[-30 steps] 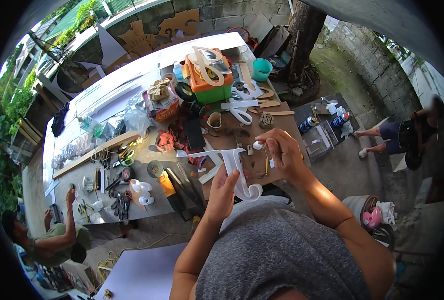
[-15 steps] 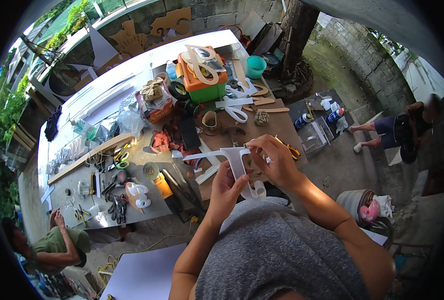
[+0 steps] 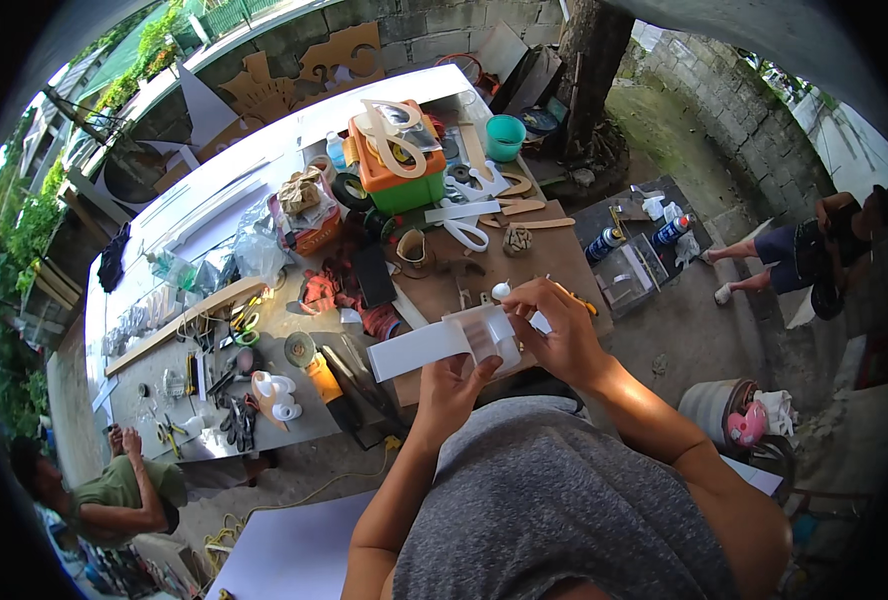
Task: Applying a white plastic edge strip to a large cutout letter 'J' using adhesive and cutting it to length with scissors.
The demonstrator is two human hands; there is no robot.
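Observation:
My left hand (image 3: 451,392) grips a white plastic piece (image 3: 419,350) from below, thumb and fingers closed on its lower edge. One end of this piece is a flat strip pointing left; the other is a curved, translucent part between my hands. My right hand (image 3: 559,335) is closed at the curved end, its fingertips close together. A small white round-ended object (image 3: 501,291) shows at those fingertips, its kind unclear. Just beyond lie a brown board (image 3: 544,250) and a hammer (image 3: 461,268). An angle grinder (image 3: 326,378) with a yellow body rests left of my hands.
The long table (image 3: 294,425) bears pliers, gloves, plastic bags and white curled strips (image 3: 276,395). An orange-and-green toolbox (image 3: 404,185) and a teal bucket (image 3: 505,138) stand farther back. One person (image 3: 129,490) is at the left, another (image 3: 814,240) at the right. A yellow cord (image 3: 314,487) crosses the floor.
The white piece has turned, so its strip now shows its broad face and reaches lower left. My left hand has shifted slightly down. The small white object now shows at my right fingertips.

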